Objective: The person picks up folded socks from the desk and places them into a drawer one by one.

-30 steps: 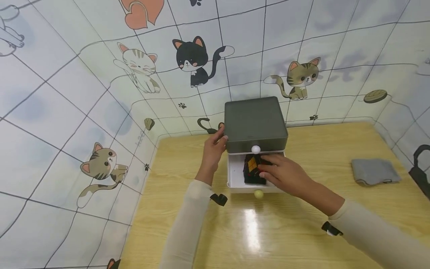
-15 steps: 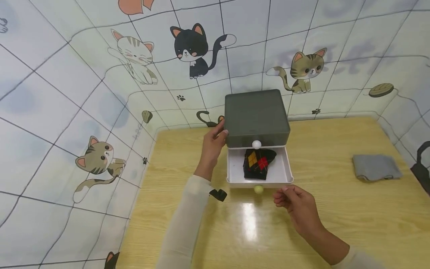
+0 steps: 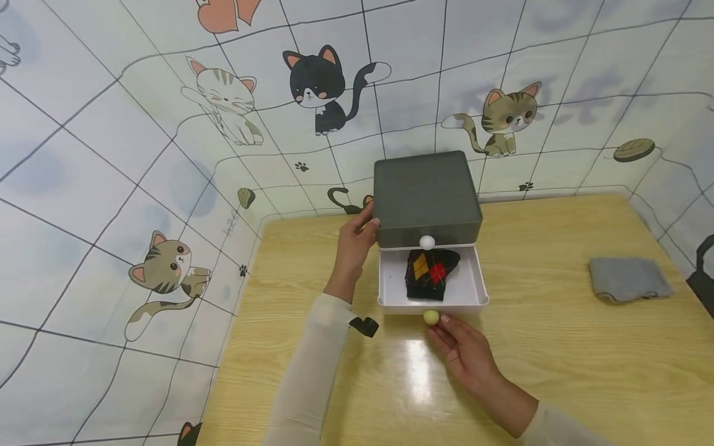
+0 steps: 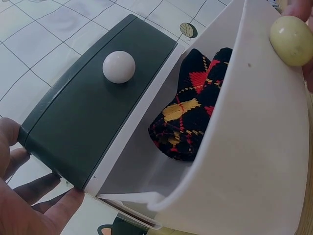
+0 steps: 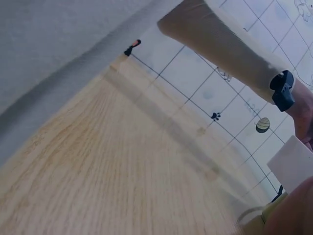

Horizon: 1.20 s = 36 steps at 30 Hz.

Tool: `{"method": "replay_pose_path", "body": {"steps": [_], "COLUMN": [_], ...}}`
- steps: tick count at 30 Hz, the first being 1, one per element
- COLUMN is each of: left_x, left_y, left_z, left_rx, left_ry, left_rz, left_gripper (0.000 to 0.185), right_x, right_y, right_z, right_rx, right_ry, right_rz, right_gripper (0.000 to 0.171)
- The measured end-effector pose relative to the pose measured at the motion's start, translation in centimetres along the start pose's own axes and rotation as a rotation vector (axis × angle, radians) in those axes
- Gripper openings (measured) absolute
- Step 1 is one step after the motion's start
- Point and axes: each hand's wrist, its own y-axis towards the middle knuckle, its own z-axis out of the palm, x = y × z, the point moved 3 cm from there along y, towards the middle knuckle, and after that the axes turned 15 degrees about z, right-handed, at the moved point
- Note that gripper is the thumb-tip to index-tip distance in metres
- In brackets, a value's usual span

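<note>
Two hands are at work on the pale wooden table [image 3: 312, 260], well apart from each other. Nearest the camera, the right hand [image 3: 465, 353] lies low over the tabletop with its fingers straight, the fingertips [image 3: 437, 328] touching the small yellowish round knob [image 3: 430, 318] on the front of the white plastic drawer [image 3: 390, 279]; they hold nothing (the right wrist view shows mostly table grain and gives no help with the fingers). That drawer stands pulled out toward the person, and inside it, toward the middle and back, lies a folded black sock with a yellow and red diamond pattern [image 3: 428, 276], part of it under the box's front edge. Above the drawer sits the dark grey-green square storage box [image 3: 426, 195], with a white round knob [image 3: 427, 242] on its front. The left hand [image 3: 354, 244] rests against the box's left side, its fingers laid along the wall and corner. Off to the right, well apart from the box, a folded grey cloth [image 3: 629, 279] lies on the table. Behind everything rises a tiled wall with cartoon cats [image 3: 318, 87].
</note>
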Motion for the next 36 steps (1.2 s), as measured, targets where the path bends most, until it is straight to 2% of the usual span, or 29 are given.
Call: {"method": "replay_pose_path", "body": {"steps": [7,14,21,29,32,36], "left_x": [0.1,0.0,0.1,0.3,0.3,0.0], "left_y": [-0.2,-0.1,-0.2,-0.1,-0.2,0.1], "left_z": [0.1,0.2,0.4,0.2,0.3,0.1], "left_rx": [-0.019,-0.024,-0.021,-0.006,0.015,0.003], "left_ry": [0.014,0.025,0.008,0.005,0.003,0.003], "left_rz": [-0.011,0.001,0.004,0.005,-0.009,-0.004], "left_gripper": [0.045,0.046,0.046,0.046,0.047,0.047], "right_x": [0.2,0.3,2.4,6.3,6.8,7.0], "right_y": [-0.2,-0.4,2.1,6.3,7.1,7.9], "right_z": [0.5,1.7,2.7,4.3,4.5,4.9], "right_rx": [-0.008,0.048,0.027,0.005,-0.02,-0.017], "right_ry": [0.076,0.115,0.166,0.152,0.146,0.087], "right_rz": [0.08,0.106,0.12,0.025,-0.008,-0.088], "right_gripper": [0.02,0.024,0.023,0.015,0.017,0.018]}}
